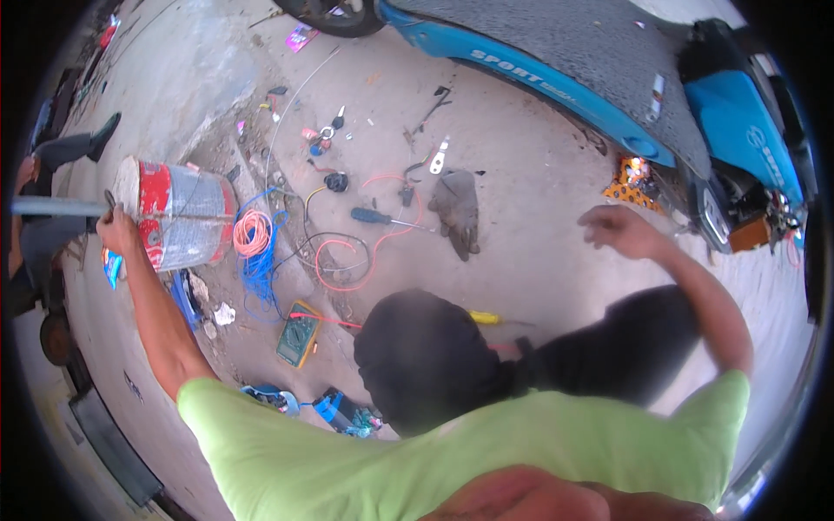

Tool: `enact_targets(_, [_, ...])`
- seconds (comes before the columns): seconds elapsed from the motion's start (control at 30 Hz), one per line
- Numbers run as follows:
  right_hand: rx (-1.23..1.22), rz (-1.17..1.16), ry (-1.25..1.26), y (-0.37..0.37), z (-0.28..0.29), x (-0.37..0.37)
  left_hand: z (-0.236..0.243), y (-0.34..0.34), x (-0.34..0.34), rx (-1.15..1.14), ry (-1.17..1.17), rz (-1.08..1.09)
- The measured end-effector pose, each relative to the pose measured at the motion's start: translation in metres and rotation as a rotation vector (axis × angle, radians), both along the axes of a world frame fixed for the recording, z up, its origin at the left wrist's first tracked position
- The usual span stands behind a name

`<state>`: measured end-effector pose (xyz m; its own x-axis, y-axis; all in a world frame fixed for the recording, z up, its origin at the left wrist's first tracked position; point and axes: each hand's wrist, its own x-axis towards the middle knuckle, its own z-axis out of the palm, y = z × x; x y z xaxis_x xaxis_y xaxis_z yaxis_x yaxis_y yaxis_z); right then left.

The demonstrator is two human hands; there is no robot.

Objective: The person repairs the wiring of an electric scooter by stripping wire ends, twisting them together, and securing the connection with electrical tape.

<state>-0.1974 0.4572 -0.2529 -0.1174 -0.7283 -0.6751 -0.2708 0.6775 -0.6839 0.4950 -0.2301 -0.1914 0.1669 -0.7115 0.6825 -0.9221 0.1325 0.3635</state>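
Observation:
My left hand (119, 233) is stretched out to the far left, by the end of the red and white bucket (195, 217). Its fingers are closed, and a small dark piece (109, 199) sticks up from them, too small to name. A grey pole (56, 207) reaches up to this hand; I cannot tell whether they touch. Over the concrete at right, my right hand (621, 233) hangs with loosely bent fingers apart and nothing in them. Nearest to it are an orange patterned wrapper (632, 195) and the blue scooter (556, 91).
Between my hands lie a blue screwdriver (371, 215), a brown glove (459, 213), a coil of orange wire (253, 233), blue wire (259, 278) and a multimeter (299, 334). A yellow-handled screwdriver (485, 318) is by my leg. At far left, a person's leg (74, 149) shows.

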Motion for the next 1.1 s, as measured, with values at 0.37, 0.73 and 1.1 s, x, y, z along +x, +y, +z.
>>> enact_targets(0.37, [-0.267,-0.085,-0.139,-0.004,0.086,0.025,0.001,0.409,-0.425,0.803,0.155,-1.631])
enact_targets(0.73, [-0.753,-0.599,-0.104,0.123,0.112,-0.031,0.064,0.584,-0.607,1.056,0.040,-1.895])
enact_targets(1.1, [-1.067,-0.644,0.227,0.168,0.115,-0.027,0.076,0.630,-0.611,1.038,0.361,-2.079])
